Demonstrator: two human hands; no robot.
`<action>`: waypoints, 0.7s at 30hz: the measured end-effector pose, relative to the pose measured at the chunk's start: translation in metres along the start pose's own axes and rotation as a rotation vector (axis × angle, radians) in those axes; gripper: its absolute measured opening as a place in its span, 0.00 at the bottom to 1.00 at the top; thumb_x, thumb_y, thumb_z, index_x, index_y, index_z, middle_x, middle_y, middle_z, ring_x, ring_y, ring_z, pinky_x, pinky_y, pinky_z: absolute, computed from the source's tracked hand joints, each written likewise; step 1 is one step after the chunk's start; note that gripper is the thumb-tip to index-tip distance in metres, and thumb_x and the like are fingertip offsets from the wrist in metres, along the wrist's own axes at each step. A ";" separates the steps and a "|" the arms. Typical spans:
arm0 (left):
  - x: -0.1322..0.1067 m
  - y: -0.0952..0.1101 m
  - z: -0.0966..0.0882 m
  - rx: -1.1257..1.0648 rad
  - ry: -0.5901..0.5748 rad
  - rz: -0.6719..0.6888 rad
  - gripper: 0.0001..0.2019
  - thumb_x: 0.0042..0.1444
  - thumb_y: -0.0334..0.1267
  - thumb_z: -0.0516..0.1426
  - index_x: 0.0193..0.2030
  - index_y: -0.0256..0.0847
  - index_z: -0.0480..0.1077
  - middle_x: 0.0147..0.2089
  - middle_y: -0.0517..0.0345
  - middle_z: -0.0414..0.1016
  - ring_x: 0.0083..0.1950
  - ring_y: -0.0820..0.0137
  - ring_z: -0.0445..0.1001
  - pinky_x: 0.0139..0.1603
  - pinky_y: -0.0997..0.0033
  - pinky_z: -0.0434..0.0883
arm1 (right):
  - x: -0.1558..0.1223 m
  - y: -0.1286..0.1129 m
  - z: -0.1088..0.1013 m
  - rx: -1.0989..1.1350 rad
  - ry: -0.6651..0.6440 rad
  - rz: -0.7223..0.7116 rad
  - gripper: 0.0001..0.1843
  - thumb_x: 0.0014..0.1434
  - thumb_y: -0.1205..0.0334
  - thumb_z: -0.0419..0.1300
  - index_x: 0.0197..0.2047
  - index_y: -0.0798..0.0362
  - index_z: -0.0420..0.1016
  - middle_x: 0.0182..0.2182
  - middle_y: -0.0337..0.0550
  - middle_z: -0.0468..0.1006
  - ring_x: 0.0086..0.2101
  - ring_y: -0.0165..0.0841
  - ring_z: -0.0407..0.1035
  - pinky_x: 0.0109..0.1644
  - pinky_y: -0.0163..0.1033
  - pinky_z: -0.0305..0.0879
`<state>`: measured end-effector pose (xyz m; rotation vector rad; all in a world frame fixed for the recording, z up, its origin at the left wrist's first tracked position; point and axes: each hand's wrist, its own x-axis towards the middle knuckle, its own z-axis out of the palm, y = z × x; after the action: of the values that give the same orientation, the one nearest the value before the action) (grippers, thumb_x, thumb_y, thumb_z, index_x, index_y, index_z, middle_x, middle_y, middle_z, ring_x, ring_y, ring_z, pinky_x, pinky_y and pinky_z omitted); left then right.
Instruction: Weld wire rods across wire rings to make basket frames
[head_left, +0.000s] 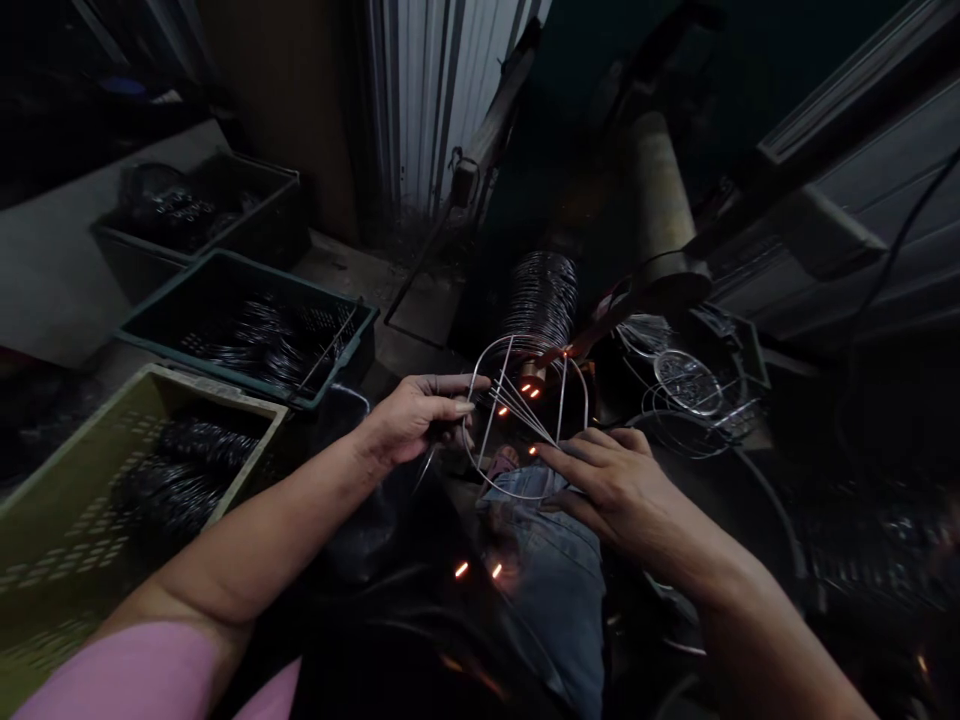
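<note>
A round wire frame with several thin straight wires fanned across it stands in front of me, above my knee in blue jeans. My left hand pinches the ring's left rim and the wire ends, fingers closed. On the ring's lower right edge rests my right hand, its fingers pressed against the wires. Orange sparks glow around the wires and on my lap. Behind the ring sits a stack of wire rings.
At the left stand a yellow-green crate, a dark green crate and a further bin, all holding dark wire parts. Finished wire pieces lie to the right. A cylinder-shaped machine part rises behind.
</note>
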<state>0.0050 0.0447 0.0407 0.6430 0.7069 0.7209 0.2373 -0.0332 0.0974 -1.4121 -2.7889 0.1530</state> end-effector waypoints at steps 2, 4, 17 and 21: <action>-0.001 -0.003 -0.002 -0.039 0.017 -0.001 0.17 0.49 0.29 0.59 0.48 0.34 0.70 0.27 0.56 0.72 0.25 0.74 0.71 0.28 0.72 0.70 | -0.007 -0.006 -0.007 -0.020 0.053 -0.004 0.19 0.59 0.59 0.54 0.54 0.53 0.64 0.40 0.47 0.75 0.41 0.38 0.66 0.44 0.47 0.53; -0.002 -0.009 -0.008 -0.111 0.036 -0.027 0.15 0.52 0.34 0.57 0.48 0.34 0.70 0.29 0.55 0.72 0.26 0.73 0.72 0.28 0.73 0.69 | -0.009 -0.015 -0.017 -0.042 0.127 -0.018 0.18 0.60 0.60 0.51 0.54 0.53 0.65 0.41 0.47 0.75 0.43 0.39 0.66 0.46 0.48 0.53; -0.026 -0.056 -0.036 -0.258 -0.159 -0.108 0.33 0.47 0.63 0.51 0.43 0.31 0.73 0.37 0.45 0.74 0.39 0.63 0.72 0.33 0.70 0.65 | 0.114 -0.043 -0.022 -0.309 -0.058 -0.233 0.06 0.56 0.66 0.55 0.33 0.51 0.73 0.26 0.40 0.75 0.39 0.38 0.63 0.42 0.45 0.50; -0.043 -0.044 -0.038 -0.120 -0.244 0.021 0.40 0.39 0.64 0.57 0.52 0.31 0.69 0.46 0.41 0.72 0.47 0.58 0.69 0.37 0.69 0.65 | 0.085 -0.041 -0.018 -0.187 0.097 -0.122 0.08 0.55 0.67 0.54 0.35 0.53 0.74 0.26 0.43 0.74 0.35 0.38 0.64 0.38 0.43 0.55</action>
<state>-0.0313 -0.0039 0.0009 0.6169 0.4299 0.6848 0.1548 0.0126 0.1163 -1.2384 -2.8605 -0.1776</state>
